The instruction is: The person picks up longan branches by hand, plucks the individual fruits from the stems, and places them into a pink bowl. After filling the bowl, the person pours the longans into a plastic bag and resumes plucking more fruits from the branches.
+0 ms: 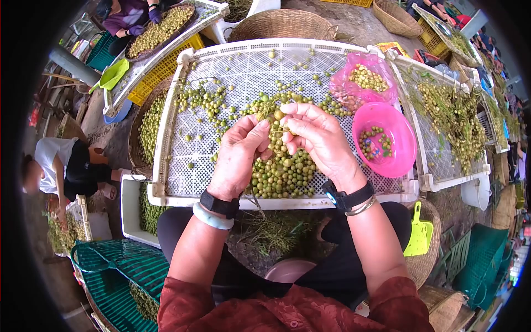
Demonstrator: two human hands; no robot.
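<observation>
Over the white perforated tray (310,50), my left hand (239,152) pinches a sprig of small round yellow-green fruits (271,109). My right hand (323,138) has its thumb and fingertips closed on the same sprig, at one of the fruits. Below my hands lies a pile of loose fruits (282,176), with more scattered toward the far side. To the right on the tray stand a pink bowl (406,146) with some fruits in it and a pink plastic bag (345,83) of paler fruits.
A wicker basket (282,25) stands beyond the tray. At right, another tray (442,166) carries fruit-laden stems, with a green dustpan (418,232) below. Left are a white bin (130,207) and a green basket (110,254). Other people (61,160) sit nearby.
</observation>
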